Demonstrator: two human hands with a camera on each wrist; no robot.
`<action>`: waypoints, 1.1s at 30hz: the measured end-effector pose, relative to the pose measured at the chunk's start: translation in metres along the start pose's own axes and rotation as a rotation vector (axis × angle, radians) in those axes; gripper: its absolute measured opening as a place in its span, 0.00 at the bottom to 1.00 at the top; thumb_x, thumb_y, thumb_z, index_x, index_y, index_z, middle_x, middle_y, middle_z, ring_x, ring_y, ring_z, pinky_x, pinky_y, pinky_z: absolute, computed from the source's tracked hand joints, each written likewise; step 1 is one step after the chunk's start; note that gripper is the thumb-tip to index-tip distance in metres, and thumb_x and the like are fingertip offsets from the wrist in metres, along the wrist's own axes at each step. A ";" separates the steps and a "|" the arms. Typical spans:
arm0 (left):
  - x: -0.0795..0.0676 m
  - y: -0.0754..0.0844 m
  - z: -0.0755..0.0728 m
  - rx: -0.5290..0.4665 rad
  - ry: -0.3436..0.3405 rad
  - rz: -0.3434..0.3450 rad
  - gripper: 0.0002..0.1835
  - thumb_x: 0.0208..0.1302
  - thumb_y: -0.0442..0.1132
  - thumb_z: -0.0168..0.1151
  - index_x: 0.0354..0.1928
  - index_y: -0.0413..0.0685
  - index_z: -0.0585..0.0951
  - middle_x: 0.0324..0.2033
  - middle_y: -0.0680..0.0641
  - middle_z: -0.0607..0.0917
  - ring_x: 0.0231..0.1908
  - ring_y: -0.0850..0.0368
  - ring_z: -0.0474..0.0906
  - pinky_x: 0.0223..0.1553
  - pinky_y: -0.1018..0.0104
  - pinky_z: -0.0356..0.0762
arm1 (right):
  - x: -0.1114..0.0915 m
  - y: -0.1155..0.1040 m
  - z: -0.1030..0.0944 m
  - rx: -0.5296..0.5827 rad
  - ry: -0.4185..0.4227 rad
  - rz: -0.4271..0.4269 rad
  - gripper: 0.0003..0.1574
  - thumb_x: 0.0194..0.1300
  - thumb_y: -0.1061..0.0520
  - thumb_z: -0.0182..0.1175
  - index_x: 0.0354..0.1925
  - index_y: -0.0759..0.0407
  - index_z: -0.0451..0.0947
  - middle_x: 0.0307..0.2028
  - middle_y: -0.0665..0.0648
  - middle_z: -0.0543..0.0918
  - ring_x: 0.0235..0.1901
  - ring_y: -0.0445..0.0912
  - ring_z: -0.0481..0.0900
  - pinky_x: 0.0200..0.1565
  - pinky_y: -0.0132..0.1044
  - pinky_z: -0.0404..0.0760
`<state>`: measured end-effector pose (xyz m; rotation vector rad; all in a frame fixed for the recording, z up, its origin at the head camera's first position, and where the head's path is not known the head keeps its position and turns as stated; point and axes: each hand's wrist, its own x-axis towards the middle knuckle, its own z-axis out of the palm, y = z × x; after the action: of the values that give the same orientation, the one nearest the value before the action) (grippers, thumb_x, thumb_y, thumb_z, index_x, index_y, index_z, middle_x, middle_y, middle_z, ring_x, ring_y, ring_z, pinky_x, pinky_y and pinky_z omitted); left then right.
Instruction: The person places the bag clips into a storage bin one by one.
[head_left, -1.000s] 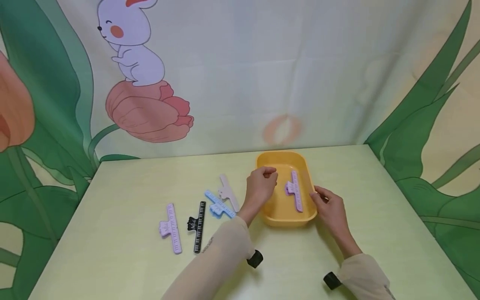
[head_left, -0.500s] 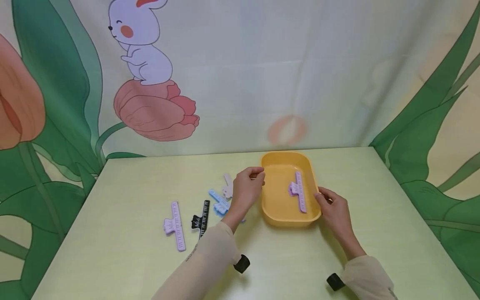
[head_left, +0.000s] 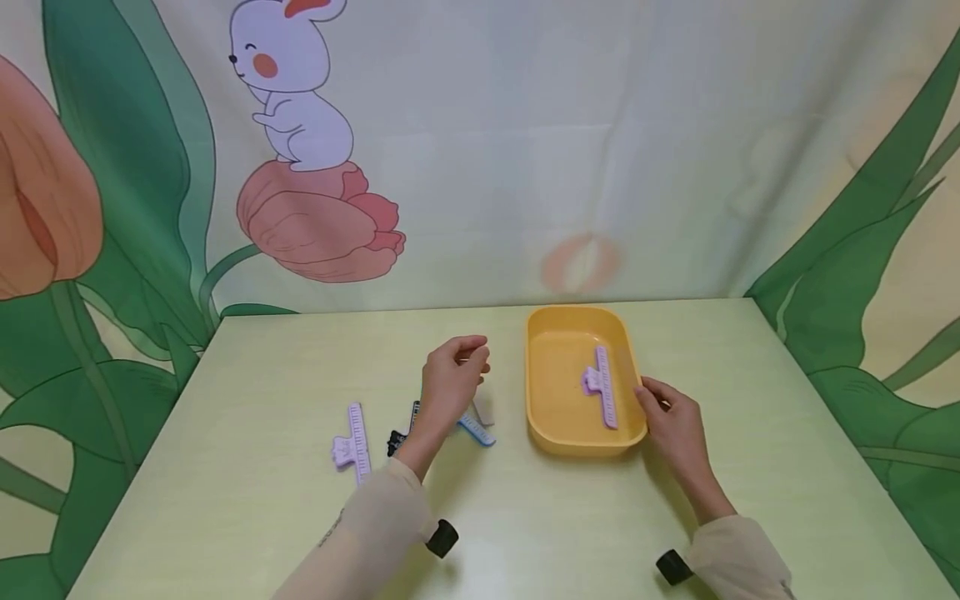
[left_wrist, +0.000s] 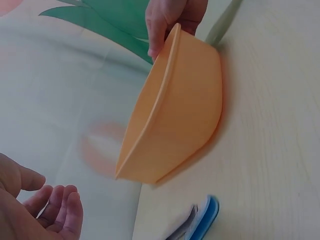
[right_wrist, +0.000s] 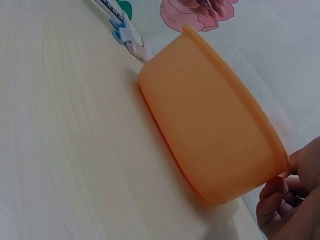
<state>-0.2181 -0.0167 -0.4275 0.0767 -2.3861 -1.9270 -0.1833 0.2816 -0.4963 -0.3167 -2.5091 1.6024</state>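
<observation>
Right hand (head_left: 675, 423), at lower right, pinches a yellow rounded plastic tub (head_left: 555, 412) by its rim, while the empty left hand (head_left: 450, 387), below the middle, has softly bent fingers.

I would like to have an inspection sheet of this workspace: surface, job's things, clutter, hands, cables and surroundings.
Surface: light wood-grain table, no spill visible.
Job's things: yellow tray holds one lilac clip; on the table lie another lilac clip, a black clip, a blue clip and a pale clip, the last three partly hidden.
Clutter: nothing seen.
Left hand: raised above the table, holding nothing.
Right hand: pinches the tray's rim.
Cables: nothing seen.
Surroundings: backdrop printed with a rabbit.
</observation>
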 end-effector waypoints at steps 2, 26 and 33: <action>0.000 -0.001 -0.010 -0.003 0.010 -0.006 0.14 0.74 0.37 0.61 0.56 0.41 0.85 0.43 0.42 0.89 0.40 0.51 0.86 0.41 0.66 0.86 | 0.000 -0.001 0.000 -0.003 -0.003 0.000 0.30 0.80 0.50 0.55 0.68 0.71 0.73 0.63 0.70 0.78 0.55 0.56 0.80 0.42 0.18 0.78; -0.016 -0.011 -0.119 0.041 0.146 -0.106 0.19 0.79 0.43 0.57 0.65 0.42 0.79 0.54 0.40 0.83 0.50 0.47 0.83 0.45 0.75 0.82 | 0.004 -0.002 0.001 -0.016 0.002 0.001 0.29 0.80 0.52 0.55 0.68 0.70 0.73 0.62 0.69 0.79 0.54 0.55 0.80 0.41 0.19 0.78; -0.024 -0.024 -0.142 0.056 0.182 -0.135 0.20 0.80 0.42 0.55 0.66 0.41 0.78 0.56 0.39 0.83 0.51 0.48 0.83 0.44 0.76 0.82 | 0.002 0.000 0.002 0.000 -0.008 0.021 0.29 0.80 0.52 0.55 0.69 0.69 0.73 0.62 0.68 0.79 0.52 0.55 0.80 0.41 0.21 0.80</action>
<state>-0.1822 -0.1584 -0.4219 0.4072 -2.3687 -1.8175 -0.1855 0.2800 -0.4973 -0.3388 -2.5198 1.6143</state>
